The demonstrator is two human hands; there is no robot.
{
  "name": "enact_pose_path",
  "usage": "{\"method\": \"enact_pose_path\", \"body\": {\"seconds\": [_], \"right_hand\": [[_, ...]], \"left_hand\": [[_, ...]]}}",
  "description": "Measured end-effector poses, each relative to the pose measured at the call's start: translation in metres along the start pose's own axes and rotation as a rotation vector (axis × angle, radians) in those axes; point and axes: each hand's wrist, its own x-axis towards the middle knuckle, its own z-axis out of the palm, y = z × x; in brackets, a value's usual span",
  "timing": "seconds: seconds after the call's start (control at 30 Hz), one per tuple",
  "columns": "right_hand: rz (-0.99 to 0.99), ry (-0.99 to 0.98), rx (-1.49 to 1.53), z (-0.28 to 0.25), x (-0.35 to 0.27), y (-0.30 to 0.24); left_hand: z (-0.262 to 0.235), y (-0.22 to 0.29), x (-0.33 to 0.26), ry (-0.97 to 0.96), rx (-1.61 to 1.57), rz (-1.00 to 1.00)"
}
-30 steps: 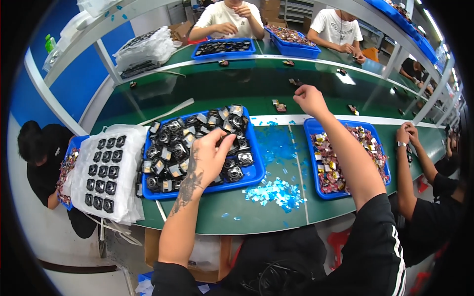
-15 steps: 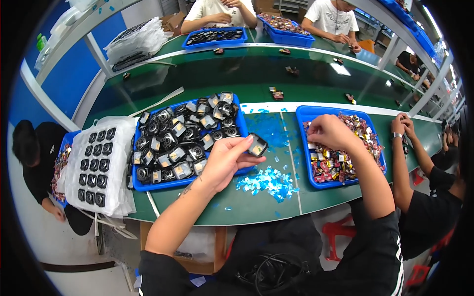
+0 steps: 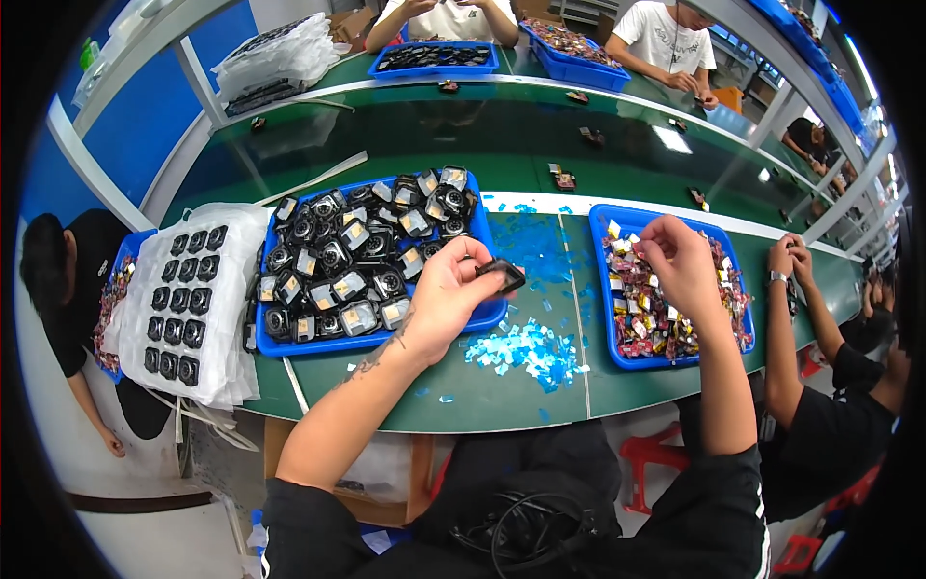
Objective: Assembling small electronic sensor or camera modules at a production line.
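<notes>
My left hand (image 3: 451,301) grips a small square black camera housing (image 3: 505,274) between thumb and fingers, just off the right edge of a blue tray (image 3: 318,349). That tray is heaped with similar black camera housings (image 3: 333,259), many showing round lenses or pale backs. My right hand (image 3: 681,265) is over a second blue tray (image 3: 632,364), its thumb and fingertips drawn together in a pinch. What sits between those fingertips is too small to make out. Small red circuit boards (image 3: 666,323) with yellow and white parts fill this tray.
Blue film pieces (image 3: 526,355) lie piled between the trays. At left, a white moulded tray stack (image 3: 217,372) carries rows of black housings. A green conveyor (image 3: 386,145) with scattered parts runs behind a white rail. Co-workers sit across and at right, where a person's hands (image 3: 791,256) work close by.
My left hand has turned the housing, so its pale face no longer shows and a dark side does. My right hand has shifted right and lifted slightly from the boards.
</notes>
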Motion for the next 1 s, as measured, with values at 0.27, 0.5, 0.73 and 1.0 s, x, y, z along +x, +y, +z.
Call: {"method": "enact_pose_path", "body": {"seconds": [0.27,0.5,0.73,1.0], "right_hand": [[-0.024,-0.159,-0.186,0.009,-0.009,-0.018],[-0.253,-0.27,-0.376,0.043,0.009,-0.024],[-0.41,-0.278,-0.618,0.082,0.043,-0.009],[-0.147,-0.101,-0.003,0.055,0.022,-0.059]], "left_hand": [[0.004,-0.004,-0.001,0.046,0.076,0.043],[-0.003,0.003,0.001,0.068,0.103,-0.012],[0.004,0.003,0.002,0.102,-0.109,-0.062],[0.004,0.011,-0.006,0.065,-0.043,-0.006]]}}
